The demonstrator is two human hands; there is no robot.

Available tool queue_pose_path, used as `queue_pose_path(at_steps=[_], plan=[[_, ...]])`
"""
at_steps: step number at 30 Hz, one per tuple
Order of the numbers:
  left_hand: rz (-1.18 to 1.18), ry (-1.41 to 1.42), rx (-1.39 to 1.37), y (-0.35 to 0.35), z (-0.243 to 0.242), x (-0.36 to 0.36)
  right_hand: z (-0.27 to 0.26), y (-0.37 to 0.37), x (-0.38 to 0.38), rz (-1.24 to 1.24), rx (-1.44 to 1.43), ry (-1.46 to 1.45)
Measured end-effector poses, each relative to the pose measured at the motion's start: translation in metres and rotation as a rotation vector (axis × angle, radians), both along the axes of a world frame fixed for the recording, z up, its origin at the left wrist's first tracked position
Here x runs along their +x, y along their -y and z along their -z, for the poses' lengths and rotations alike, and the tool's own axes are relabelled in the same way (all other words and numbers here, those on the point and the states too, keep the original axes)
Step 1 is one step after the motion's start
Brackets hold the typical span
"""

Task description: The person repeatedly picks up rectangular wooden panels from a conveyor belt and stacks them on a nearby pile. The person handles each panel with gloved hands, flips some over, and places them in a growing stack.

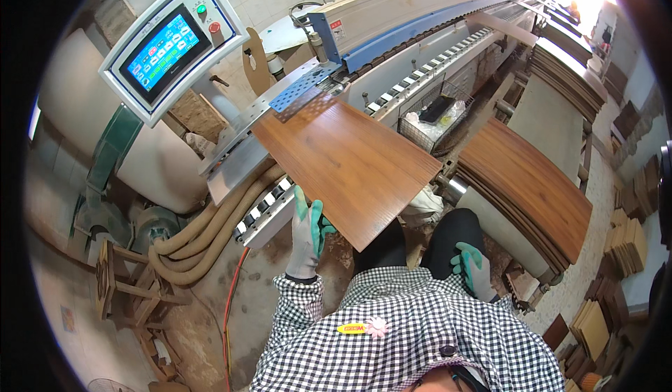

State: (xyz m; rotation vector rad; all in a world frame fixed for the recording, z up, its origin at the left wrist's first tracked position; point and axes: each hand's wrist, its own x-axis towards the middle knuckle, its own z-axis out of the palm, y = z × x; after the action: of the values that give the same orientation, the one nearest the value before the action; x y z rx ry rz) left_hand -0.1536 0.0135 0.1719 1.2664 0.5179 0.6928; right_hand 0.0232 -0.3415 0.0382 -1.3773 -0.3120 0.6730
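Observation:
A wood-grain panel (349, 163) lies before me on the edge-banding machine, its far end under a perforated blue plate (302, 90). My left hand (308, 234), in a grey and green work glove, is at the panel's near left edge with its fingers apart. The fingertips seem to touch that edge; part of them may be beneath it. My right hand (472, 268), gloved the same way, hangs beside my right thigh. Its fingers are loosely bent and nothing shows in them.
A control panel with a lit screen (163, 53) stands at the upper left. Ribbed hoses (210, 245) curve below it. Stacked wood-grain boards (530, 182) lie on a roller conveyor (499, 234) at right. A wire basket (436, 114) hangs beside the roller support rail (430, 64). An orange hose (229, 297) crosses the floor.

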Motion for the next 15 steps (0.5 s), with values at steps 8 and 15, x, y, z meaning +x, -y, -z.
queue_pose_path(at_steps=[8,15], plan=[[0.066,0.030,0.002,0.001,0.000,0.057,-0.006,0.003,0.001,-0.012,0.000,-0.006],[0.073,0.016,0.034,0.002,-0.002,0.122,-0.031,0.019,0.012,0.131,0.067,-0.015]])
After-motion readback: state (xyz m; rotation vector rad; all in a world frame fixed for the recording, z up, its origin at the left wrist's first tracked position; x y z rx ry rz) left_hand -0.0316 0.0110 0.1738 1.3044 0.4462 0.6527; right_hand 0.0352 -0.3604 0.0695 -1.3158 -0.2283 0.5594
